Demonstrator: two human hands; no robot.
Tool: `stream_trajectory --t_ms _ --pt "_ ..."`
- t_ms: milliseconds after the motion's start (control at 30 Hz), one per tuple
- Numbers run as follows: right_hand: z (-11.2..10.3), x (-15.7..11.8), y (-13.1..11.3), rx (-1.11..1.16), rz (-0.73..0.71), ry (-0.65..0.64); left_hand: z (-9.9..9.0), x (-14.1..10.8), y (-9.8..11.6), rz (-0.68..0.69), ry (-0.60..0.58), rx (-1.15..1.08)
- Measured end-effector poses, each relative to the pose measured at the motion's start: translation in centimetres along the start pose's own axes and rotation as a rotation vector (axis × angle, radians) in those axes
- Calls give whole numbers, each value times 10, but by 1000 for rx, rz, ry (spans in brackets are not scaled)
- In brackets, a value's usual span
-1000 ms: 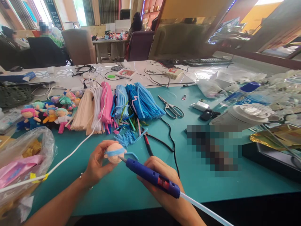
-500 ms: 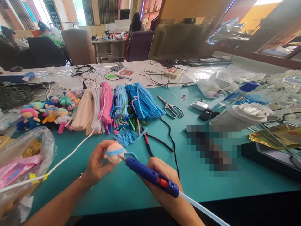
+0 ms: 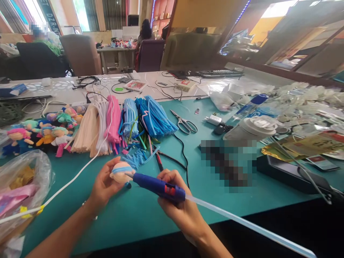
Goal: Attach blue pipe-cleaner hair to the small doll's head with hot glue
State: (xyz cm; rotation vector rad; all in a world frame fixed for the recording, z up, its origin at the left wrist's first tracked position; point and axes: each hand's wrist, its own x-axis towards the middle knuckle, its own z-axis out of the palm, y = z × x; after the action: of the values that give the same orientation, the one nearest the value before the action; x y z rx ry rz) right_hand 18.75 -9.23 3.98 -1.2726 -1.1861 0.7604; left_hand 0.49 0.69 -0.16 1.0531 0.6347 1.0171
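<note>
Between the thumb and fingers of my left hand (image 3: pixel 103 182) is a small peach-coloured ball (image 3: pixel 117 176), like a doll's head, with a light blue pipe cleaner strip (image 3: pixel 122 169) across its top. My right hand (image 3: pixel 176 200) is wrapped round a dark blue glue gun (image 3: pixel 150 184); a long clear glue stick (image 3: pixel 242 218) runs out of its back end. The gun's metal nozzle points left and is at the ball's right side; I cannot tell whether it touches. Curled blue pipe cleaner pieces (image 3: pixel 137 158) and red-handled pliers (image 3: pixel 159 161) lie just beyond my hands.
Bundles of peach (image 3: pixel 87 132), pink (image 3: pixel 113 120) and blue pipe cleaners (image 3: pixel 157 118) lie behind, with small dolls (image 3: pixel 44 134) to their left. Scissors (image 3: pixel 184 123), a white lidded cup (image 3: pixel 249 130) and a black tray (image 3: pixel 290 175) are rightward. A white cable (image 3: pixel 77 175) crosses the left side.
The ball has turned in my left hand, so the blue strip sits higher on it. The glue gun has swung flatter, nozzle still by the ball. The whole view has shifted a little.
</note>
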Motion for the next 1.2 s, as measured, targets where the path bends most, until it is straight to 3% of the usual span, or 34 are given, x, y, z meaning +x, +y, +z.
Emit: stream_trajectory --t_ms 133,267,500,600,733,900,1067,1200 --pt "-3 4 4 123 153 -16 -6 7 -2 -148 -22 -111" --pt "-6 8 2 185 284 92 -9 14 -3 -241 -52 -223" --pt "-8 19 8 243 330 213 -13 20 -1 -342 -77 -282" --pt "-8 20 14 322 328 249 -13 18 4 -351 -185 -231" --pt "-7 18 15 330 304 268 -1 10 12 -378 -394 -107" --pt "-4 16 15 288 294 206 25 -1 10 -351 -550 -13" --pt "-1 15 22 229 159 196 45 -6 -9 -368 -665 -35" --pt "2 11 24 362 210 157 57 -11 -28 -409 -664 -122"
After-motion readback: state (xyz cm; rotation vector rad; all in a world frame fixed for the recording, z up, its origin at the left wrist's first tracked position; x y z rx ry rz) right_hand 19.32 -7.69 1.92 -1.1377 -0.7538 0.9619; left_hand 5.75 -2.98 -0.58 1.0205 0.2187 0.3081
